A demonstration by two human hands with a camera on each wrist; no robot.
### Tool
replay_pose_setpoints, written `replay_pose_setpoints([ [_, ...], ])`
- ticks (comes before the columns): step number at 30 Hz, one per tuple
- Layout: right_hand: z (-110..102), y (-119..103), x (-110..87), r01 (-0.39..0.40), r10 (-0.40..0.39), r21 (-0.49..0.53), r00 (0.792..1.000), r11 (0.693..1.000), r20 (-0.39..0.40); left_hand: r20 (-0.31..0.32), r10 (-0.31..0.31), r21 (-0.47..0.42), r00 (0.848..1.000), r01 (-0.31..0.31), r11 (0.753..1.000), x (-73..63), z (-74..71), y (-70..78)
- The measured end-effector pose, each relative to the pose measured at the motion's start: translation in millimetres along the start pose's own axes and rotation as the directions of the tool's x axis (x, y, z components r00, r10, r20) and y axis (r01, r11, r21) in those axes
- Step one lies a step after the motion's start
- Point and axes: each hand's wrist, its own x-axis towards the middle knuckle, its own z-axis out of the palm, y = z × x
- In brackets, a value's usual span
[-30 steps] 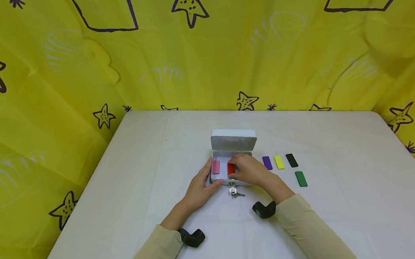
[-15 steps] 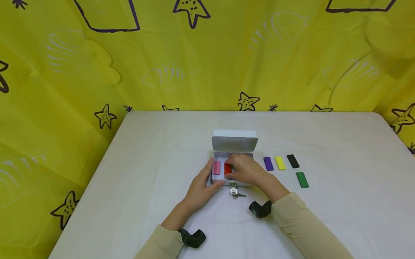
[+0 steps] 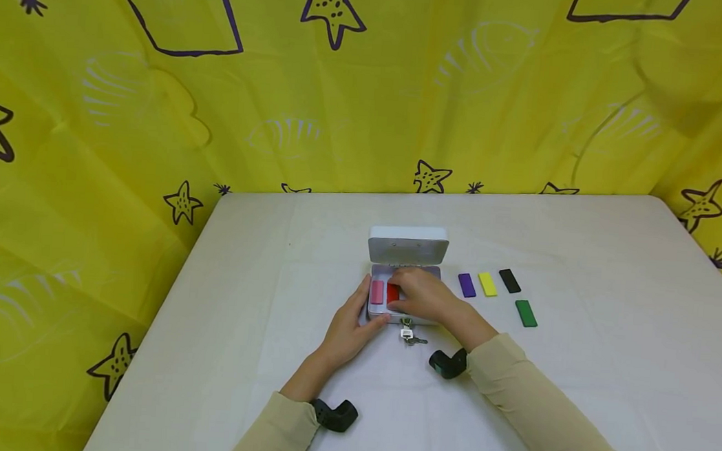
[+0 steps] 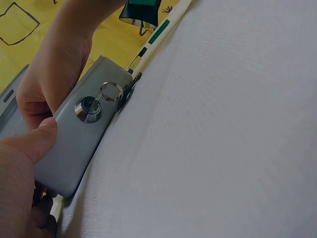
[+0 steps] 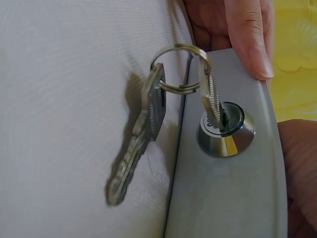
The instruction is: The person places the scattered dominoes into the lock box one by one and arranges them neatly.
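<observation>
A small metal cash box (image 3: pixel 408 250) stands with its lid raised. My left hand (image 3: pixel 343 335) grips its front left corner, fingers along the side and thumb at the front rim, as the left wrist view also shows. Inside the box, my right hand (image 3: pixel 425 296) pinches a red block (image 3: pixel 392 294) between thumb and fingers, partly covering it. Close to its left lies a pink block (image 3: pixel 377 292). In the right wrist view, one key (image 5: pixel 210 94) sits in the front lock (image 5: pixel 233 141); a second key (image 5: pixel 132 153) hangs from the same ring over the white cloth.
Right of the box, a purple block (image 3: pixel 467 285), a yellow block (image 3: pixel 488 284), a black block (image 3: pixel 509 281) and a green block (image 3: pixel 526 313) lie on the white table (image 3: pixel 602 337). Behind the table hangs a yellow patterned curtain (image 3: pixel 368 102).
My right hand has slid the red block leftward inside the box, closer to the pink block. The left hand has kept its grip on the box corner.
</observation>
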Motion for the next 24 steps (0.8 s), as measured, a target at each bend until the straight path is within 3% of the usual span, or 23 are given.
replay_pose_setpoints([
  [24,1.7,-4.3,6.1,0.007,-0.007,-0.023,1.0,1.0,-0.01,-0.011,0.016,0.014,1.0,-0.016,1.0,0.0,-0.4,-0.6],
])
